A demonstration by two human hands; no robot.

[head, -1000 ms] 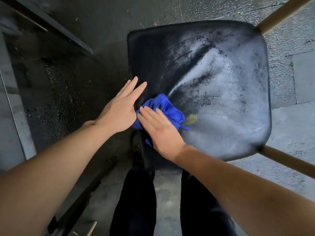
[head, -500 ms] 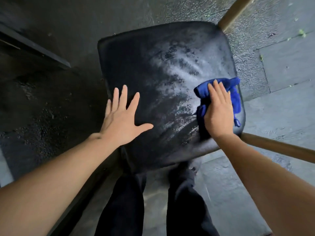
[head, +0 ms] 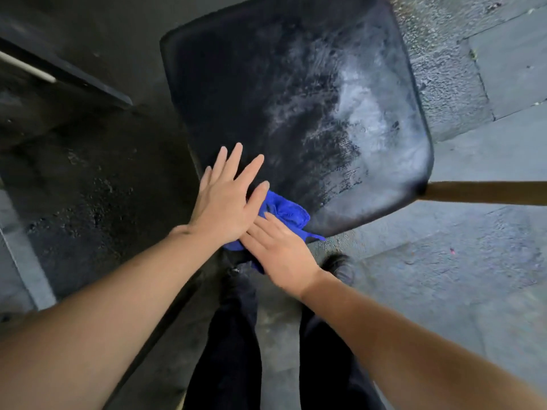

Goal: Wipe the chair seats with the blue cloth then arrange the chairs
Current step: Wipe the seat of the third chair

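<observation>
The blue cloth [head: 284, 213] is bunched at the near edge of the chair seat [head: 296, 113], partly hanging over the rim; I judge it soft, light and probably damp, so it handles best pressed under a flat palm, not pinched; my right hand [head: 281, 250] lies on it with fingers straight and together, pressing, not gripping; my left hand [head: 225, 202] rests flat on the seat just beside it, fingers spread wide, thumb touching the cloth; the seat is dark, smooth, streaked with pale wet smears toward its right side, likely slippery; a wooden leg [head: 485, 193] juts out at the right; underneath is grey paved floor [head: 473, 261], darker and wet-looking at left.
</observation>
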